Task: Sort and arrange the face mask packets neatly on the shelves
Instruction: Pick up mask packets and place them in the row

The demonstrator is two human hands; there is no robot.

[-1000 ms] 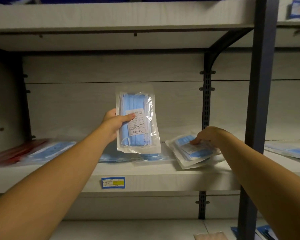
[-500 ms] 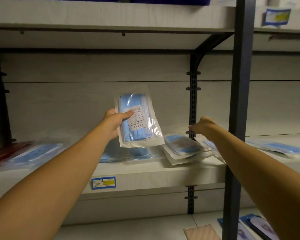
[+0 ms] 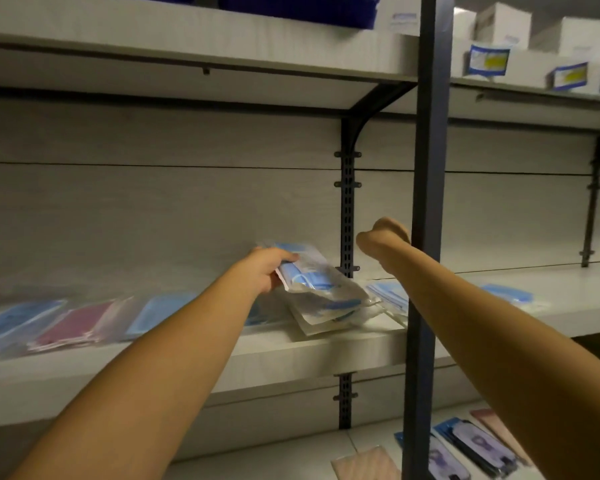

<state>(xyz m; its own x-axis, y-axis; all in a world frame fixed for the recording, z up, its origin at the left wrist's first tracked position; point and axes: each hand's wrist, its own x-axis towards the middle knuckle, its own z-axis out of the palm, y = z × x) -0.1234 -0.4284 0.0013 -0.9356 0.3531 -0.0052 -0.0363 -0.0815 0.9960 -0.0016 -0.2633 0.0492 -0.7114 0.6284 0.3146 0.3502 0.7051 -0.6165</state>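
- While the left hand (image 3: 264,268) grips a packet (image 3: 302,268) of blue masks by its left edge, thumb on top, the packet lies tilted just above the pile (image 3: 329,306) on the middle shelf (image 3: 291,355).
- Right hand (image 3: 383,233): raised beside the upright post (image 3: 426,237), well above the shelf, holding nothing visible; its fingers are hidden, so their spread cannot be told.
- Further packets, blue and maroon, lie flat in a row (image 3: 84,322) at the left of the same shelf; others lie past the post.
- Handling, as judged: the packet looks light, thin and limp, with a slick clear wrapper. It is likely to bend and to slide on its neighbours.
- Recommended hold: pinch at a sealed edge or across the mask stack, and support it flat when laying it down.
- Risk, as judged: the pile is skewed and may slip toward the shelf edge.
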